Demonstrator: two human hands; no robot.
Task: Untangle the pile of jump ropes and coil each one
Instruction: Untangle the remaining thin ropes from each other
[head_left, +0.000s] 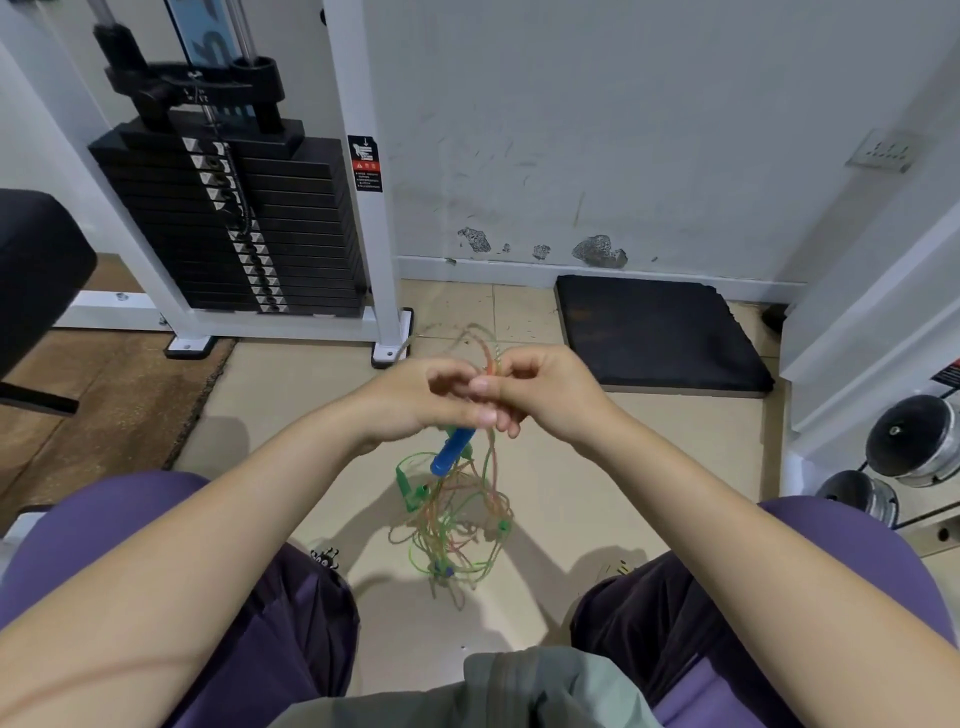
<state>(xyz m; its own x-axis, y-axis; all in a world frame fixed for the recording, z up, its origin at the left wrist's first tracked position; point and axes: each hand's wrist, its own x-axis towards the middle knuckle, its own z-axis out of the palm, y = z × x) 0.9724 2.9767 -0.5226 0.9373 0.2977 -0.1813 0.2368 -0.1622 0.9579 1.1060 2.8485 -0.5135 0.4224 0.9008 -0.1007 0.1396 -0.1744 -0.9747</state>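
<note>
Gym, seemingly: weight stack (228, 223), dumbbells (914, 441).

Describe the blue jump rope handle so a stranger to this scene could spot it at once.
Start at the black weight stack against the wall, then drop to the two hands meeting over the tan floor. Just beneath them hangs the blue handle, tilted, above the tangle of ropes. It is the only thick, solid blue piece among thin green and orange cords.

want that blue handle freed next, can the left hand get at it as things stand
Probably yes. The blue handle hangs just below the left hand, with nothing between them. But both the left and the right hand are pinching the rope strands, so the left would have to let go first.
</note>
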